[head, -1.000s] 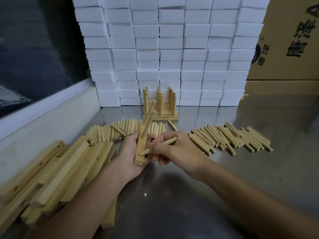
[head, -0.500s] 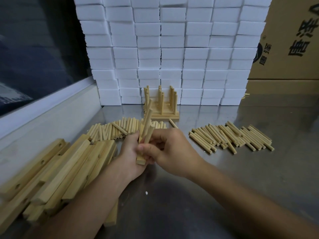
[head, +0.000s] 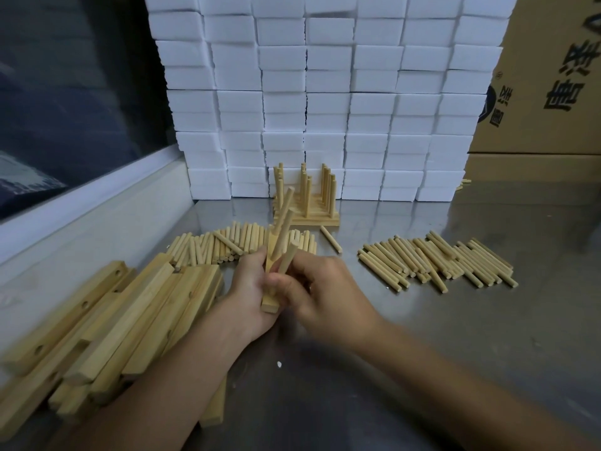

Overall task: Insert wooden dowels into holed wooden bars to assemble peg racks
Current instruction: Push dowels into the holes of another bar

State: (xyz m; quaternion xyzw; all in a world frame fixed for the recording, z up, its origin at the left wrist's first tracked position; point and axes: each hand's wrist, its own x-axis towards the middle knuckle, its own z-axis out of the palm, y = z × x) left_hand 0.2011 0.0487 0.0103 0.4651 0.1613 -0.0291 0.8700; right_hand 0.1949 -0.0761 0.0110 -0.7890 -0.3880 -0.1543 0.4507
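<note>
The cardboard box (head: pixel 549 76) bears black Chinese characters. My left hand (head: pixel 248 294) grips the holed bar (head: pixel 271 281); my right hand (head: pixel 320 289) pinches a dowel (head: pixel 288 262) against it.

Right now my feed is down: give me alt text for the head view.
Over a steel table, the left hand grips a holed wooden bar with two dowels already standing in it, while the right hand pinches a third dowel against it. Spare bars lie left, loose dowels right, finished racks behind.
</note>
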